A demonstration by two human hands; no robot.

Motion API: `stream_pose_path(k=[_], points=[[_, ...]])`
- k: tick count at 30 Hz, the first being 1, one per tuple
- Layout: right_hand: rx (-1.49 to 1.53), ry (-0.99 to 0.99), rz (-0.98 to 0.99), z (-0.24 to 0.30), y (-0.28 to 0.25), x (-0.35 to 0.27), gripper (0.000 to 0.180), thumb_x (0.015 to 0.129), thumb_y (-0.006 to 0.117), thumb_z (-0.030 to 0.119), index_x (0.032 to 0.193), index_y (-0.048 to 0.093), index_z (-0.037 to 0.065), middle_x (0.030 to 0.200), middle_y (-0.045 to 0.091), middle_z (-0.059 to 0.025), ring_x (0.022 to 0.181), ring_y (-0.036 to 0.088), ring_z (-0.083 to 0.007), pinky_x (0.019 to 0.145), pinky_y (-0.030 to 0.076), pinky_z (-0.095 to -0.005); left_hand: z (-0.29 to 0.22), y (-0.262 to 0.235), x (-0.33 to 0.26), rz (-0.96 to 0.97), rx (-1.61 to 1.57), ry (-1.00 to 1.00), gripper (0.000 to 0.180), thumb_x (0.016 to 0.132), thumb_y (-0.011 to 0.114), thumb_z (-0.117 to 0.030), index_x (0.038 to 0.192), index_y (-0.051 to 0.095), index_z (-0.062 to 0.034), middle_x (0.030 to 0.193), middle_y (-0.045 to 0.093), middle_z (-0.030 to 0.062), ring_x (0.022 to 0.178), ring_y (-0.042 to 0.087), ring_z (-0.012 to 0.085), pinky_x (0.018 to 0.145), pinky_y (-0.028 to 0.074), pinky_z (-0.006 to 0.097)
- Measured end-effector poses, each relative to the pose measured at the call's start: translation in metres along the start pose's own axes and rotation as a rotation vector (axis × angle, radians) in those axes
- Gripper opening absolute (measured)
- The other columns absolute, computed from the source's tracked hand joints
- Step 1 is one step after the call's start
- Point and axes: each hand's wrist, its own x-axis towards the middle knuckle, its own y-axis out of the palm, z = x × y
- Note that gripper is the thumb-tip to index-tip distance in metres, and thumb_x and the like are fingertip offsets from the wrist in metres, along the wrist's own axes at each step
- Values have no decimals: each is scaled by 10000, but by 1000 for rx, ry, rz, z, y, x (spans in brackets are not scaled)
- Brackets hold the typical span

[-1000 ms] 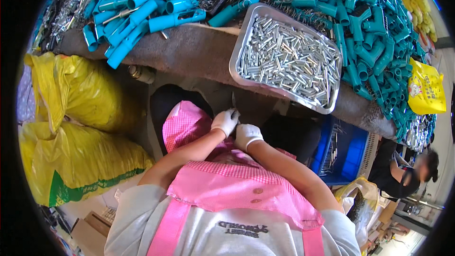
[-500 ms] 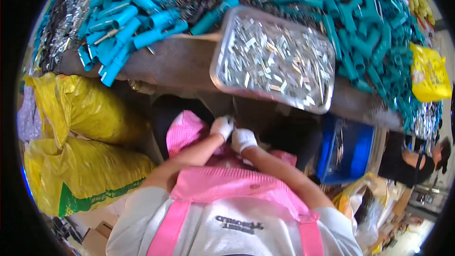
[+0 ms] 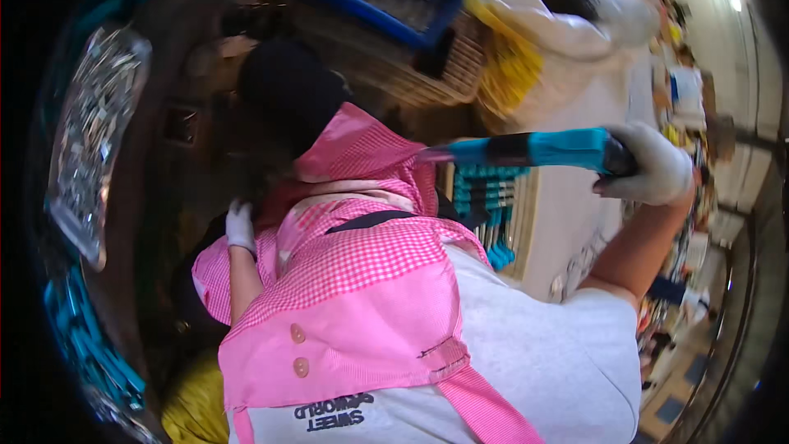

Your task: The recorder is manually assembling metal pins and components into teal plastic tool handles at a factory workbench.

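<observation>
At right, I am clamping my right hand (image 3: 649, 171) around the stiff, light-looking blue tool (image 3: 534, 150) at its end; my left hand (image 3: 240, 226) is resting half-curled on the apron (image 3: 362, 279), empty.

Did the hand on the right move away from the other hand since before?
Yes. The right hand was beside the left hand at the pink apron; now it is out to the right, gripping a teal-and-black handled tool.

Glossy teal plastic tool (image 3: 542, 150), woven cloth gloves (matt) (image 3: 649, 166), shiny metal tray (image 3: 92, 133).
</observation>
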Motion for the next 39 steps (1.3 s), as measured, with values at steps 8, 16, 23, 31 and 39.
stream_pose_path(k=[8, 16, 23, 31, 39], points=[[483, 785, 46, -175, 229, -14, 378, 867, 533, 428, 945, 612, 66, 738, 608, -72, 585, 566, -173, 523, 472, -327, 46, -10, 40, 558, 543, 332, 419, 893, 490, -272, 1226, 529, -20, 1141, 573, 245, 975, 567, 326, 870, 443, 335], [318, 1045, -197, -187, 517, 105, 511, 845, 551, 369, 1175, 475, -14, 1150, 588, -222, 994, 613, -368, 827, 506, -452, -16, -11, -10, 237, -34, -136, 477, 884, 526, -215, 1284, 470, 39, 1232, 556, 158, 1093, 524, 236, 949, 403, 312], [456, 951, -191, -219, 556, 115, 502, 828, 552, 351, 1196, 537, 10, 1207, 571, -224, 1000, 612, -366, 872, 485, -424, -7, -9, -9, 127, -56, -51, 409, 878, 554, -209, 1231, 501, -9, 1076, 583, 97, 895, 557, 200, 766, 485, 314], [673, 572, -218, -226, 608, -2, 514, 819, 567, 364, 1201, 542, 21, 1222, 564, -219, 1000, 614, -358, 869, 483, -420, -15, -10, -13, 92, 14, -36, 525, 874, 534, -231, 1290, 445, 76, 1260, 536, 202, 1134, 517, 266, 976, 392, 323], [553, -316, -9, -299, 445, 136, 526, 811, 581, 377, 1206, 548, 32, 1237, 558, -215, 1001, 615, -349, 866, 482, -415, -85, 25, -36, 143, 386, 23, 390, 817, 521, -329, 1067, 628, -50, 1088, 609, 232, 1004, 575, 394, 862, 471, 437]])
